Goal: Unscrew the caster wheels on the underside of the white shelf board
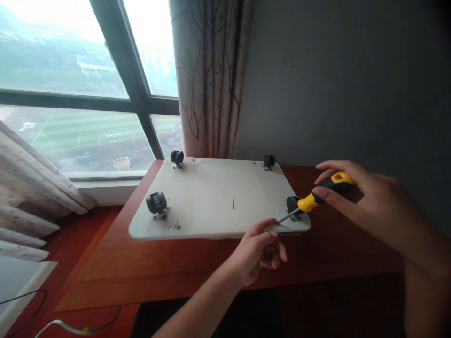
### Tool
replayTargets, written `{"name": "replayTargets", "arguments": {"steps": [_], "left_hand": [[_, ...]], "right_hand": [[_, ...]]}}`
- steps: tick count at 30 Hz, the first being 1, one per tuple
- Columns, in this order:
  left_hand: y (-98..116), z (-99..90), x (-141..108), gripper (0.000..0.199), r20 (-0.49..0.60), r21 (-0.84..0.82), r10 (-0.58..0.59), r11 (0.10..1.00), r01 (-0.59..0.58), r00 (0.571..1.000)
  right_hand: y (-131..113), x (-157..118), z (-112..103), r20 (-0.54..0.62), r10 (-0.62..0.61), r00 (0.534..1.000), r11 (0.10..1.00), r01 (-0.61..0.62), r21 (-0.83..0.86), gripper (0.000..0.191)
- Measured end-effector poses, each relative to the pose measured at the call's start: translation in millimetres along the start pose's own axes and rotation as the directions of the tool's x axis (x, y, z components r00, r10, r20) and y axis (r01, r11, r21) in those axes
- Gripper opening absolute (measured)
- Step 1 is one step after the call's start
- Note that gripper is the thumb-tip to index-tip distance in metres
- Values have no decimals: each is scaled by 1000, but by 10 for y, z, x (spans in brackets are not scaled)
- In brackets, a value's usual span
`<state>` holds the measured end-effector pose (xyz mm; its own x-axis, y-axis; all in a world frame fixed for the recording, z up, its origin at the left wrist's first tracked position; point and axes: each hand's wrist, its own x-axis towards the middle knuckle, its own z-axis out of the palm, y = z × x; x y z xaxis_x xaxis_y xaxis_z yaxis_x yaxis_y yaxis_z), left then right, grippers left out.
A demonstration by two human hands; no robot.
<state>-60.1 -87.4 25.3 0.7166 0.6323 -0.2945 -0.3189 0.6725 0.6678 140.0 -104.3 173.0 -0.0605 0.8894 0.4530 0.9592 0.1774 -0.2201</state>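
Note:
A white board [214, 199] lies flat on a reddish wooden table [148, 267], with black caster wheels standing up at its corners: near left [157, 203], far left [177, 157], far right [269, 161]. My right hand [355, 197] grips a yellow and black screwdriver [319, 195], its metal tip pointing down at the base of the near right caster [292, 204]. My left hand [259, 249] rests against the board's front edge right by the screwdriver tip, fingers curled; whether it pinches a small part I cannot tell.
A patterned curtain [211, 75] hangs behind the board next to a large window [81, 80]. A grey wall [334, 80] stands to the right. More curtain folds [31, 188] lie at the left, and cables [66, 324] run across the floor.

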Motion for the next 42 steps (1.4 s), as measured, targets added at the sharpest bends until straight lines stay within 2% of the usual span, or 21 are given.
{"name": "replayTargets", "arguments": {"steps": [4, 8, 12, 15, 22, 27, 29, 34, 36, 42], "left_hand": [[-2, -16, 8, 72, 5, -3, 3, 1000, -3, 1000], [3, -34, 8, 74, 9, -8, 2, 1000, -2, 1000], [-1, -32, 12, 75, 5, -6, 0, 1000, 0, 1000], [-3, -23, 15, 78, 2, -4, 0, 1000, 0, 1000], [8, -13, 13, 77, 1, -1, 5, 1000, -5, 1000], [8, -10, 8, 71, -14, -1, 7, 1000, -7, 1000], [2, -14, 11, 70, -19, -1, 12, 1000, -12, 1000], [-19, -32, 27, 71, -9, -19, 18, 1000, -18, 1000], [-25, -36, 29, 70, -6, -23, 19, 1000, -19, 1000], [-35, -42, 28, 66, -14, -22, 16, 1000, -17, 1000]], "right_hand": [[-22, 4, -22, -11, -7, 1000, 1000, 7, 18, 24], [-8, -16, -36, 11, -98, 995, 992, 97, 83, 38], [-14, -18, -11, -18, -6, 1000, 999, 7, 35, 41], [-18, -14, -15, -23, 26, 999, 999, -26, 19, 34], [25, -50, -51, 26, -96, 995, 986, 92, 138, 47], [-5, -30, -7, 3, 63, 998, 996, -63, 65, 45], [-1, -31, -11, 0, 73, 997, 994, -73, 81, 40], [40, -70, -56, 32, -76, 997, 982, 69, 174, 44], [40, -77, -54, 44, -94, 995, 982, 85, 171, 43], [-20, -45, -4, -31, 81, 996, 997, -81, -4, 48]]}}
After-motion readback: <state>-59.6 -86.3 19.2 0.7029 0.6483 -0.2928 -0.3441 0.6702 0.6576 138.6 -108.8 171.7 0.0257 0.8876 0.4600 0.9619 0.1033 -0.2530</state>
